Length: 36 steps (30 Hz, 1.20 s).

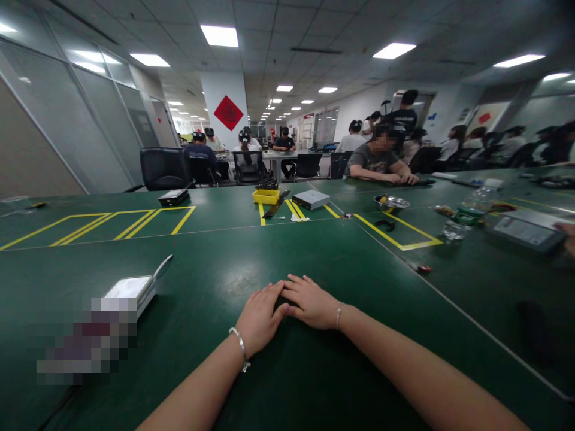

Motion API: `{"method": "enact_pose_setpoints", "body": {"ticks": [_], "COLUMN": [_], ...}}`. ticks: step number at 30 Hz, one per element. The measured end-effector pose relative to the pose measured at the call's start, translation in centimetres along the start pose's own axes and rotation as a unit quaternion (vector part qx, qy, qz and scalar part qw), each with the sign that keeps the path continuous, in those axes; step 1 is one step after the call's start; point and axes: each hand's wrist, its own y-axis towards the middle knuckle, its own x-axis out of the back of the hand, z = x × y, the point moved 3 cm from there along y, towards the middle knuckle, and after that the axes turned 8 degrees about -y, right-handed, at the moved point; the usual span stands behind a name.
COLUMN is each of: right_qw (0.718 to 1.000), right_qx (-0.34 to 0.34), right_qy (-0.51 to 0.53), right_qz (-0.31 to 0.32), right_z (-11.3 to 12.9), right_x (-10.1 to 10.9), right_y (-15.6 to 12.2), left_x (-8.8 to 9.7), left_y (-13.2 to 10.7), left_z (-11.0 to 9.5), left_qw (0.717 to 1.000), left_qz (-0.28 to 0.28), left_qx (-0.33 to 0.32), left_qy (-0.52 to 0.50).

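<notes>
My left hand [263, 314] lies flat on the green table [215, 371], fingers stretched forward, a silver bracelet [241, 347] round its wrist. Beside it my right hand [312, 302] rests palm down, its fingertips and thumb touching those of the left. A thin bracelet [339, 316] circles the right wrist. Neither hand holds anything. Nearest on the left is a white-topped device [128, 290], its near part blurred out, with a cable at its far end.
Yellow tape [184, 220] marks boxes on the table. Farther back are a yellow bin [265, 196], a flat grey box [311, 199], a black box [174, 197] and a metal bowl [392, 203]. A plastic bottle [474, 206] lies at right. Several people sit beyond.
</notes>
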Motion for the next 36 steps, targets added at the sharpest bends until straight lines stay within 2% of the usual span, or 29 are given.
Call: {"method": "enact_pose_setpoints", "body": {"ticks": [2, 4, 5, 8, 10, 12, 14, 18, 22, 29, 32, 36], "right_qw": [0.996, 0.974, 0.943, 0.869, 0.825, 0.787, 0.772, 0.761, 0.757, 0.732, 0.732, 0.746], "right_qx": [-0.036, -0.136, -0.217, -0.363, -0.455, -0.528, -0.553, -0.563, -0.567, -0.596, -0.599, -0.589], "right_qy": [-0.071, -0.162, -0.232, -0.303, -0.311, -0.314, -0.314, -0.322, -0.323, -0.327, -0.322, -0.306], "right_qz": [-0.037, -0.081, -0.102, -0.149, -0.125, -0.068, -0.028, -0.032, -0.040, -0.042, -0.043, -0.056], "right_z": [-2.1, -5.7, -7.8, -13.2, -16.3, -18.7, -20.2, -21.2, -21.1, -21.2, -21.1, -20.5], "right_x": [2.4, 6.1, 8.0, 12.8, 14.4, 14.9, 14.8, 14.8, 15.1, 15.2, 15.2, 15.1], "right_y": [-0.3, -1.3, -2.3, -6.3, -9.2, -11.3, -12.2, -12.3, -12.4, -12.9, -12.8, -12.6], "left_x": [0.0, 0.1, 0.1, 0.2, 0.1, 0.1, 0.1, 0.1, 0.2, 0.2, 0.1, 0.2], "left_y": [0.0, -0.1, -0.1, -0.2, -0.2, -0.2, -0.2, -0.2, -0.3, -0.2, -0.1, -0.1], "left_z": [0.0, 0.0, 0.0, 0.0, 0.0, 0.0, 0.0, 0.1, 0.0, 0.0, 0.1, 0.0], "left_qw": [1.000, 1.000, 1.000, 1.000, 1.000, 1.000, 1.000, 1.000, 1.000, 0.999, 0.999, 0.999], "left_qz": [0.014, 0.018, 0.018, 0.018, 0.019, 0.020, 0.018, 0.022, 0.026, 0.032, 0.037, 0.038], "left_qx": [0.003, 0.008, 0.009, 0.009, 0.006, 0.001, -0.001, -0.001, -0.003, 0.004, 0.007, 0.006], "left_qy": [0.001, -0.005, -0.008, -0.010, -0.007, -0.004, -0.002, -0.002, -0.001, 0.006, 0.012, 0.009]}}
